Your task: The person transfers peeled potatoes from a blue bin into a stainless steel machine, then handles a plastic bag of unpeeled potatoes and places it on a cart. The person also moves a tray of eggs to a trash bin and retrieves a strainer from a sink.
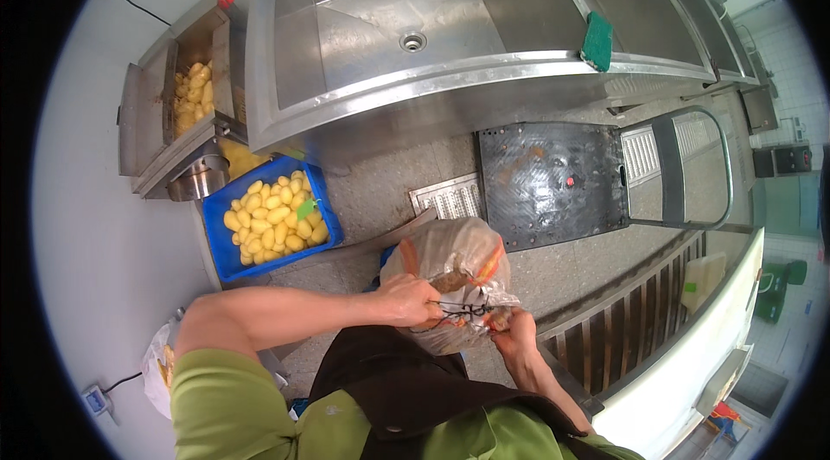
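Note:
A full, pale translucent woven sack [445, 244] with orange-red stripes stands on the floor right in front of me. Its gathered mouth faces me, with dark cord [467, 311] tangled across it. My left hand [408, 301] is closed at the left of the mouth, by the cord; its fingertips are partly hidden. On the other side, my right hand [516, 332] pinches the bunched edge of the sack. A brownish lump shows at the opening between the hands, too unclear to name.
Left of the sack sits a blue crate [216, 239] of peeled potatoes [275, 218], below a metal machine [156, 127] holding more. A steel sink [406, 15] with a green scouring pad [596, 42] spans the far side. A black platform trolley [553, 183] and floor grating [622, 322] lie right.

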A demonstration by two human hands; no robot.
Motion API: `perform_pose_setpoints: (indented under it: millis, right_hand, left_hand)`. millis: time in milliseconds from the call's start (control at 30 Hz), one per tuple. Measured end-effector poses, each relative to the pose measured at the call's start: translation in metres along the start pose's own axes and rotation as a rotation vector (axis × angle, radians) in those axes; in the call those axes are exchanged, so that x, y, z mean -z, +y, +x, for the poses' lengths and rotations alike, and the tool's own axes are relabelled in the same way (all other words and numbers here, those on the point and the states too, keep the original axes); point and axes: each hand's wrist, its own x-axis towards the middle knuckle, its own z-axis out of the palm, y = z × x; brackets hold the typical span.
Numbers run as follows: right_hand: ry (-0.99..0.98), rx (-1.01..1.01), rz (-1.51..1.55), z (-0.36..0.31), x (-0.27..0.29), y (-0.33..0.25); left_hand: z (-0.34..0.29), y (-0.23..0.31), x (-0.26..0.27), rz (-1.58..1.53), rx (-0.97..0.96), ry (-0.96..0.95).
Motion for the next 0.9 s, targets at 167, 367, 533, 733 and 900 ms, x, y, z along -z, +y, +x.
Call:
perform_pose_setpoints:
  millis: [167, 367, 533, 733, 900]
  right_hand:
    - [0.053, 0.04, 0.086, -0.037, -0.098, -0.027]
    - [-0.174, 0.064, -0.01, 0.015, -0.133, -0.04]
    - [-0.277, 0.157, -0.301, 0.213, -0.137, -0.009]
    - [-0.37, 0.127, -0.192, 0.218, -0.194, -0.001]
    - [-0.435, 0.139, -0.343, 0.24, -0.225, -0.012]
  left_hand:
    - [-0.033, 0.014, 0.054, 0.009, -0.012, 0.017]
    - [-0.013, 0.005, 0.112, 0.177, -0.013, 0.046]
    - [0.087, -0.097, 0.094, 0.38, 0.142, 0.306]
    - [0.105, -0.159, 0.111, 0.248, 0.326, 0.664]
    - [0.103, -0.165, 0.088, 0.174, 0.232, 0.936]
